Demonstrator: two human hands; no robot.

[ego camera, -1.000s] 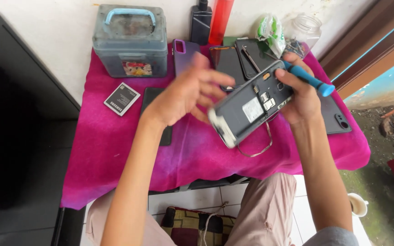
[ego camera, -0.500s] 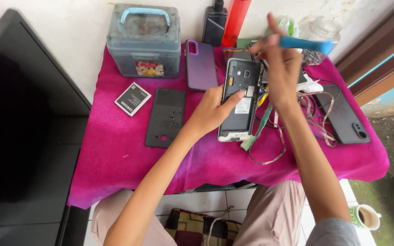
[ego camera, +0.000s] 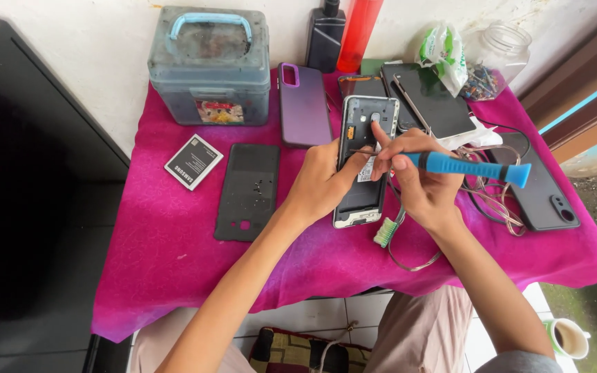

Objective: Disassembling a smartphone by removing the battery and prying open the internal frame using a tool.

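Observation:
An opened phone (ego camera: 365,117) lies back-up on the pink cloth (ego camera: 174,228), its inner compartment exposed. My left hand (ego camera: 323,181) rests on the phone's left edge, thumb reaching onto its middle. My right hand (ego camera: 419,179) grips a blue-handled screwdriver (ego camera: 475,168), whose thin tip points at the phone's middle. The removed black back cover (ego camera: 248,190) lies to the left, with a flat battery (ego camera: 193,161) beside it.
A grey box with a blue handle (ego camera: 209,65) stands at the back left. A purple phone case (ego camera: 303,105), other dark phones (ego camera: 430,100), a black phone (ego camera: 544,197), thin cables (ego camera: 488,200), a toothbrush (ego camera: 386,233), a jar (ego camera: 495,52) and a cup (ego camera: 570,336) are around.
My right hand came down from above the table and now points the screwdriver at the phone. My left hand slid onto the phone's edge. The phone lay in the air a second ago.

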